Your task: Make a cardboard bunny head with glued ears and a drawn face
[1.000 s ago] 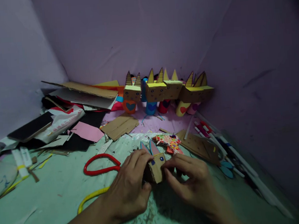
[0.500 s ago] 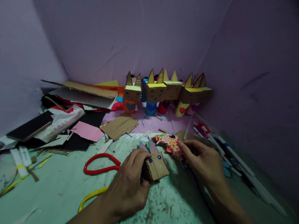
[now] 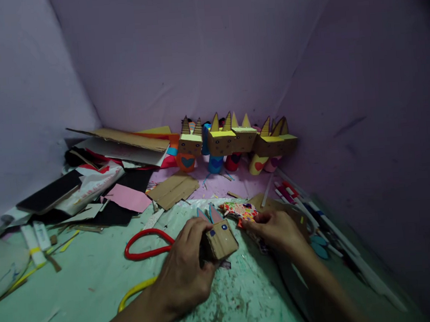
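Observation:
My left hand (image 3: pixel 184 271) is closed round a small cardboard box head (image 3: pixel 220 239) with two blue dot eyes and two pointed blue-and-pink ears, holding it on the green mat (image 3: pixel 80 293). My right hand (image 3: pixel 277 230) lies just to its right, fingers pinched on the edge of a patterned red and yellow paper scrap (image 3: pixel 240 209). The two hands are a little apart.
Red-handled scissors (image 3: pixel 147 244) and a yellow strip (image 3: pixel 133 290) lie left of my left hand. Finished box-headed figures (image 3: pixel 232 142) stand in a row against the back wall. Cardboard and paper sheets (image 3: pixel 118 143) pile up at left; markers (image 3: pixel 298 199) lie at right.
My right hand left the box head and moved up and right to the patterned paper. The left hand kept hold of the box head. The view shifted slightly.

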`<action>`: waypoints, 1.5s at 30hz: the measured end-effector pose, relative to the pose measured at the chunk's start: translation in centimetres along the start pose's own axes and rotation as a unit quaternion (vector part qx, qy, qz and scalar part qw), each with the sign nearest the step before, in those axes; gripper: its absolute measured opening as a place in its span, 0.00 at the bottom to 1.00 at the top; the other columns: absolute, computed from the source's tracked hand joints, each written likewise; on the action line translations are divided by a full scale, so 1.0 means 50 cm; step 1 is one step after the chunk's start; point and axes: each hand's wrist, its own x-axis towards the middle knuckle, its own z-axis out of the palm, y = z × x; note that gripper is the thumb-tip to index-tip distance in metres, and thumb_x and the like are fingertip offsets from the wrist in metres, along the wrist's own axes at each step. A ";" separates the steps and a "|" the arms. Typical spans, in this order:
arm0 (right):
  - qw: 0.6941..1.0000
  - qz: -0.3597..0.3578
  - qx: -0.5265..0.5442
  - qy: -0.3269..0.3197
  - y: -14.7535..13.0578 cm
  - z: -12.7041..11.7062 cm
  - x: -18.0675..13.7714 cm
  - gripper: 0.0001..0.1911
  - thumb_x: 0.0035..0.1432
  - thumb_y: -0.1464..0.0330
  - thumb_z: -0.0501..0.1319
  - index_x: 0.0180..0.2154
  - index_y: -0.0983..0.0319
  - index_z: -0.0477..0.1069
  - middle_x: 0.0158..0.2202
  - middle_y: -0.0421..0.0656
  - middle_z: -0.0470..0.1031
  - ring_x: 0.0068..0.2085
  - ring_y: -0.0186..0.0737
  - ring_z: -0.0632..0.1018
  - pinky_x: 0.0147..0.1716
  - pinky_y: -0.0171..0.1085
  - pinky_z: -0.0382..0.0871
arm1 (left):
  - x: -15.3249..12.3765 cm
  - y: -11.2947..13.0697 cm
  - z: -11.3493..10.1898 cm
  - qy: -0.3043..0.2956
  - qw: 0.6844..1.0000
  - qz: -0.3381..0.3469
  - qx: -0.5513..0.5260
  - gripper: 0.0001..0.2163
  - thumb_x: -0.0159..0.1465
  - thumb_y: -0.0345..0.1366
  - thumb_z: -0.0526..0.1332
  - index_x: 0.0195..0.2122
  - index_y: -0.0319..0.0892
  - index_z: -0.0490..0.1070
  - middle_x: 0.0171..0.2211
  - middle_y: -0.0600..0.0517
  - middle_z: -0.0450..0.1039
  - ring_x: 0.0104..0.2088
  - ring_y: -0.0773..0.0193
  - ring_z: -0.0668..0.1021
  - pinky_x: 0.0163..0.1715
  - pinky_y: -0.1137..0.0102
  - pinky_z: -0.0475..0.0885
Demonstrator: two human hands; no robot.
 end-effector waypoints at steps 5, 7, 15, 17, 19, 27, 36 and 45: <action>0.997 -0.031 -0.066 0.034 -0.008 0.008 -0.028 0.20 0.56 0.55 0.54 0.28 0.63 0.75 0.26 0.50 0.79 0.28 0.48 0.78 0.20 0.36 0.53 | -0.005 -0.005 0.000 0.027 1.000 0.000 0.010 0.27 0.51 0.22 0.58 0.51 0.47 0.55 0.51 0.44 0.62 0.54 0.51 0.67 0.51 0.53 0.67; 0.996 -0.040 -0.078 0.034 -0.013 0.008 -0.039 0.21 0.57 0.55 0.53 0.31 0.63 0.76 0.28 0.52 0.80 0.29 0.50 0.78 0.21 0.36 0.54 | -0.006 -0.004 -0.001 0.045 0.999 -0.004 0.011 0.27 0.51 0.23 0.59 0.51 0.48 0.55 0.51 0.44 0.62 0.53 0.50 0.68 0.50 0.53 0.68; 0.988 -0.013 0.157 0.004 0.007 0.012 -0.032 0.12 0.46 0.59 0.62 0.27 0.62 0.74 0.22 0.43 0.76 0.26 0.45 0.75 0.22 0.36 0.59 | -0.004 -0.001 -0.005 0.142 0.989 -0.023 0.043 0.23 0.55 0.30 0.60 0.51 0.45 0.55 0.49 0.43 0.62 0.51 0.50 0.69 0.50 0.53 0.67; 0.951 -0.010 0.309 -0.001 0.015 0.011 -0.029 0.14 0.43 0.59 0.65 0.29 0.62 0.71 0.20 0.39 0.73 0.23 0.40 0.73 0.21 0.34 0.61 | -0.004 -0.001 -0.005 0.146 0.988 -0.026 0.046 0.24 0.54 0.29 0.60 0.51 0.45 0.55 0.49 0.43 0.62 0.51 0.50 0.69 0.50 0.53 0.67; 0.906 -0.014 0.424 -0.006 0.019 0.003 -0.033 0.18 0.42 0.58 0.67 0.33 0.62 0.69 0.19 0.36 0.70 0.20 0.36 0.69 0.19 0.33 0.61 | -0.004 -0.002 -0.005 0.135 0.990 -0.024 0.047 0.24 0.54 0.29 0.60 0.51 0.46 0.55 0.49 0.44 0.61 0.51 0.51 0.68 0.50 0.53 0.67; 0.825 -0.053 0.556 -0.081 0.017 -0.038 -0.083 0.26 0.38 0.54 0.71 0.38 0.61 0.72 0.19 0.40 0.71 0.15 0.28 0.59 0.13 0.31 0.44 | -0.003 -0.011 -0.004 0.113 0.988 0.002 0.103 0.32 0.49 0.24 0.59 0.56 0.45 0.52 0.52 0.43 0.63 0.54 0.50 0.67 0.53 0.53 0.65; 0.891 -0.089 0.438 -0.076 0.007 -0.028 -0.112 0.16 0.44 0.55 0.67 0.26 0.61 0.70 0.17 0.37 0.66 0.18 0.32 0.63 0.17 0.31 0.56 | 0.000 -0.020 -0.009 0.134 0.984 0.031 0.117 0.37 0.50 0.22 0.55 0.62 0.42 0.45 0.56 0.41 0.59 0.57 0.50 0.63 0.55 0.52 0.64; 0.911 -0.214 0.345 -0.068 0.027 -0.022 -0.107 0.11 0.53 0.58 0.62 0.31 0.58 0.76 0.20 0.41 0.73 0.25 0.42 0.75 0.30 0.38 0.73 | -0.001 -0.026 -0.004 0.103 0.992 0.019 0.065 0.38 0.49 0.20 0.54 0.63 0.43 0.45 0.57 0.43 0.58 0.58 0.52 0.62 0.58 0.53 0.61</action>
